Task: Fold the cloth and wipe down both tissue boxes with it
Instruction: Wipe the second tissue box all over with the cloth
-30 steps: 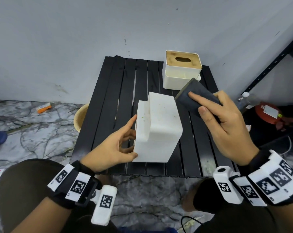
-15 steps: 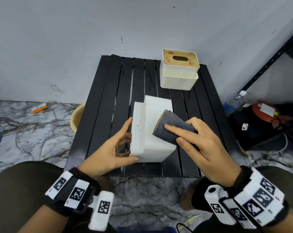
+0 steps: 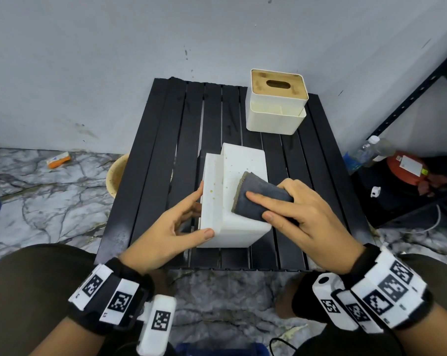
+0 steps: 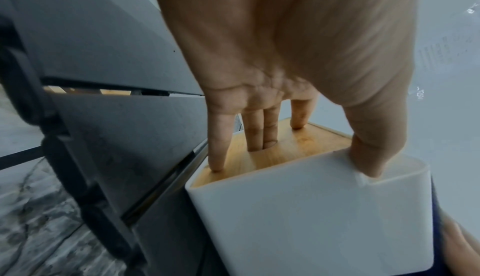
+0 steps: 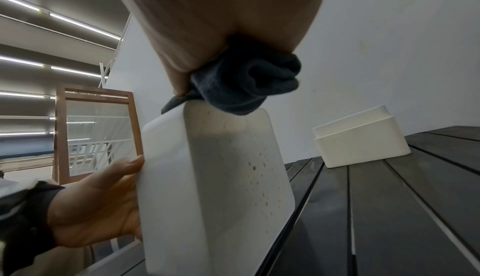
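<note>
A white tissue box (image 3: 243,160) speckled with brown spots lies on its side near the front of the black slatted table (image 3: 166,150). My left hand (image 3: 199,211) grips its left end. In the left wrist view the thumb is on the white side (image 4: 311,219) and two fingers sit in the slot of the wooden lid. My right hand (image 3: 258,206) holds the folded dark grey cloth (image 3: 255,183) and presses it on the box's upper face; the right wrist view shows the cloth (image 5: 246,83) bunched under the palm. A second tissue box (image 3: 276,109) stands upright at the back right.
The wall runs close behind the table. A beige bowl (image 3: 114,176) sits on the floor under the table's left edge. On the right are a black shelf frame (image 3: 410,98), a plastic bottle (image 3: 371,152) and a red container (image 3: 407,168). My knees flank the front edge.
My right hand has brought the cloth down from the air beside the far box onto the near box's upper face. The left hand has kept its grip on the box.
</note>
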